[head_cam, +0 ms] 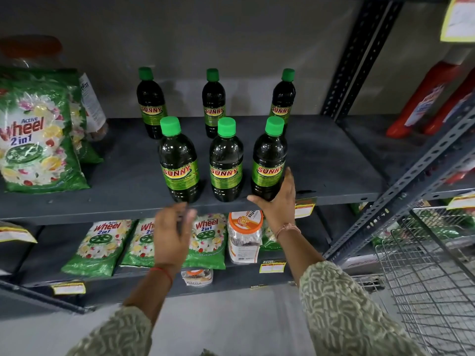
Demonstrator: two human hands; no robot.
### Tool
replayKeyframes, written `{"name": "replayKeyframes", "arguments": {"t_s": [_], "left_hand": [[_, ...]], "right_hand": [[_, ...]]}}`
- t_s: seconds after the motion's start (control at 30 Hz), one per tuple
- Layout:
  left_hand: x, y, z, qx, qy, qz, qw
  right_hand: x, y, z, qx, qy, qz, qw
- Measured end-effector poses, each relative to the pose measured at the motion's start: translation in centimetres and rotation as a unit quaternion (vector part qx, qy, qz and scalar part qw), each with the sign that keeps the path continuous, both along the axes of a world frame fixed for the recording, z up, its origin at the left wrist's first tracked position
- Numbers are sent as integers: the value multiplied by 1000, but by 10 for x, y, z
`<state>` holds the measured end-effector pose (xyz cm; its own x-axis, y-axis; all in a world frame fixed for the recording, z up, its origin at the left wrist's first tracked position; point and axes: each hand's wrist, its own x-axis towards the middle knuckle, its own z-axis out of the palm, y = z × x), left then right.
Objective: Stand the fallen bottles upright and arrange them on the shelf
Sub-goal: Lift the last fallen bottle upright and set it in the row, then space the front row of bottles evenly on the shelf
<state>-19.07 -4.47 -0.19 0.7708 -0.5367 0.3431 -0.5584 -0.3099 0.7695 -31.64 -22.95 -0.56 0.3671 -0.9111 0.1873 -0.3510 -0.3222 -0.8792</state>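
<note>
**Six bottles upright, right hand on front-right one**

Patterned sleeves nearest camera. Right hand [279,201] cups the base of the front-right bottle [268,160], fingers spread. Left hand [173,233] is loosely open, empty, just below the shelf [334,176] edge. Six bottles stand on the shelf in two rows of three.

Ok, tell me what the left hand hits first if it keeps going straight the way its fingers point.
Probably the front-left bottle: the left hand points up at its base, though depth is unclear.
</note>
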Motion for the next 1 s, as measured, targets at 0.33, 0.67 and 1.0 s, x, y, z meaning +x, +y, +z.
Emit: {"name": "replayKeyframes", "arguments": {"t_s": [0.33,0.67,1.0], "left_hand": [[-27,-89,5,-14,138,-3,990],[-17,-113,-6,-29,117,1,993],[-15,-112,-8,-30,120,-17,992]], "right_hand": [[-6,-15,-4,-45,45,-6,998],[-65,-71,-3,-45,63,-51,996],[-71,-74,-4,-40,59,-36,997]]}}
